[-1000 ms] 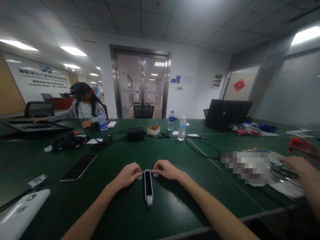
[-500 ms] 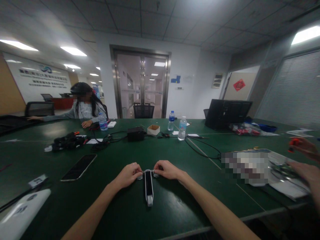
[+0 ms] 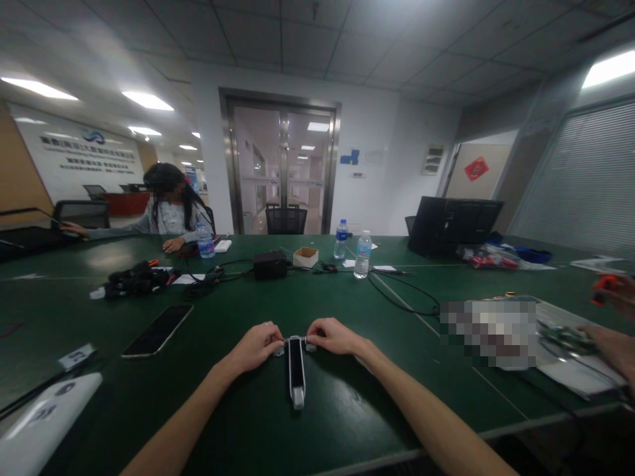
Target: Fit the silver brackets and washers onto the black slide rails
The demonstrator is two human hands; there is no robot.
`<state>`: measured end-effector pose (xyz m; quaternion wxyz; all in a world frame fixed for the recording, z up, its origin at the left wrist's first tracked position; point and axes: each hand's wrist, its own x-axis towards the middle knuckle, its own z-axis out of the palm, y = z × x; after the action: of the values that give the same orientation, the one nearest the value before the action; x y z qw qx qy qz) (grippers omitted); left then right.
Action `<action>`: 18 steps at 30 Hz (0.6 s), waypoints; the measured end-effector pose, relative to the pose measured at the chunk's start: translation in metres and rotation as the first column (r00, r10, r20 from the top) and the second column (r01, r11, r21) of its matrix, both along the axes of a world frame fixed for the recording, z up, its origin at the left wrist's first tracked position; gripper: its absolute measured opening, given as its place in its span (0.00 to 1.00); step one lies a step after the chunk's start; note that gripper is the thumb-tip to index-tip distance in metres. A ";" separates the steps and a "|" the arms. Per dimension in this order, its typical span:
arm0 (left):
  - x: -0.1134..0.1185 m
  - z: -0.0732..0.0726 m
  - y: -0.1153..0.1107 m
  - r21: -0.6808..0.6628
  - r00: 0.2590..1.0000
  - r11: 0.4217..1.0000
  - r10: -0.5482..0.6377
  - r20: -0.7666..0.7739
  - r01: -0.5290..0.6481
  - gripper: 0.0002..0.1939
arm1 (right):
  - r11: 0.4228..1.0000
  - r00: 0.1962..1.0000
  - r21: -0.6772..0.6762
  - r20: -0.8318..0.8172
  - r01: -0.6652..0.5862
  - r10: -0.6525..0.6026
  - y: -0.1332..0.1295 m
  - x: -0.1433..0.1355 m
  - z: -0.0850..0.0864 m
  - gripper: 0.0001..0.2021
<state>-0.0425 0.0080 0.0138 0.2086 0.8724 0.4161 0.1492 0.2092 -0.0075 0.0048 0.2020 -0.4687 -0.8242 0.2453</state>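
A narrow black device with a white frame [image 3: 296,373] lies lengthwise on the green table [image 3: 238,423]. At the left of its far end, the fingers of my left hand [image 3: 258,344] are pinched on a small part that I cannot make out. My right hand [image 3: 333,336] pinches at the opposite side of the same end, its thumb and index finger pressed together. Small pale pieces show beneath the fingertips of both hands. A dark phone [image 3: 159,330] rests beyond my left forearm.
Behind are a black box [image 3: 270,264], cables, an open small carton [image 3: 305,257] and water bottles [image 3: 362,256]. A white device [image 3: 54,416] sits at the near left. Another person's hand [image 3: 612,344] is at the right; a person [image 3: 171,205] sits across the table.
My hands and the narrow device look almost unchanged. The other person's hands at the right edge have shifted right, with the orange object. The seated person's far arm has lifted slightly beside a dark object.
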 end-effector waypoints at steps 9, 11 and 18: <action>0.000 -0.006 0.004 0.016 1.000 1.000 -0.013 0.009 0.013 0.10 | 0.999 1.000 -0.038 -0.027 -0.005 0.004 0.002 0.002 0.000 0.09; 0.000 -0.005 0.004 0.014 1.000 1.000 -0.009 0.011 0.009 0.10 | 0.999 0.999 -0.049 -0.032 -0.009 0.007 0.002 0.002 -0.001 0.09; 0.000 -0.003 0.002 0.014 1.000 1.000 -0.009 0.026 0.009 0.09 | 0.999 0.998 -0.039 -0.061 -0.004 0.002 0.005 0.003 -0.004 0.08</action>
<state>-0.0422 0.0099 0.0104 0.2086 0.8737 0.4084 0.1623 0.2127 -0.0029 0.0008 0.2174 -0.4637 -0.8134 0.2760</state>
